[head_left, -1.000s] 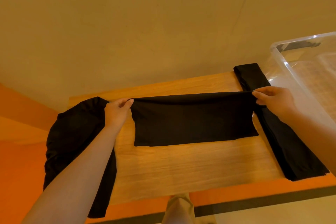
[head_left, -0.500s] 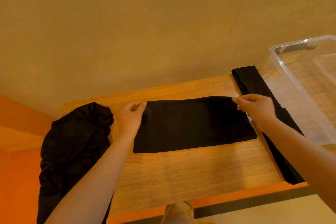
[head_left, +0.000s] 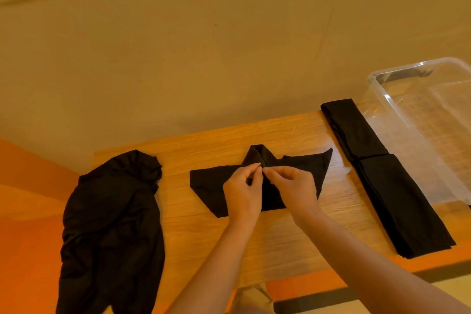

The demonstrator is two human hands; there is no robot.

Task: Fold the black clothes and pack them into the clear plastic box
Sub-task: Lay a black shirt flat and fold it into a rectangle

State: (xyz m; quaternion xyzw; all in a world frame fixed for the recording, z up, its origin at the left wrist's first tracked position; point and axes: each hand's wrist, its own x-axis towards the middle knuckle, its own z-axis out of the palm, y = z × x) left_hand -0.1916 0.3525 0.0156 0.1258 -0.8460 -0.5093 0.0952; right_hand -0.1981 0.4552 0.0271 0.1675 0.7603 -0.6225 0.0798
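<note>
Both hands have come in from the ends of the black cloth to its middle, and the flat strip of a moment ago is now bunched up between them. The left hand point(head_left: 243, 192) and the right hand point(head_left: 293, 190) meet fingertip to fingertip, each pinching a fold of the black garment point(head_left: 303, 173) at its centre — a narrow, tight grip, fingers curled in. Above the pinch the fabric rises in a small peak, and its two ends fan out left and right and lie on the wooden table point(head_left: 204, 237), so the piece reads like a wide, shallow triangle.

Just right of it, a long folded black piece point(head_left: 382, 186) lies in a strip running from the far edge of the table to the near edge, with a seam or step across its middle. Beyond that, at the right, stands the clear plastic box point(head_left: 397, 120), its wall just beside the strip — no dark cloth shows inside it.

Over on the left, well apart from the hands, a crumpled black garment point(head_left: 112, 224) sprawls over the table's left edge and hangs down.
</note>
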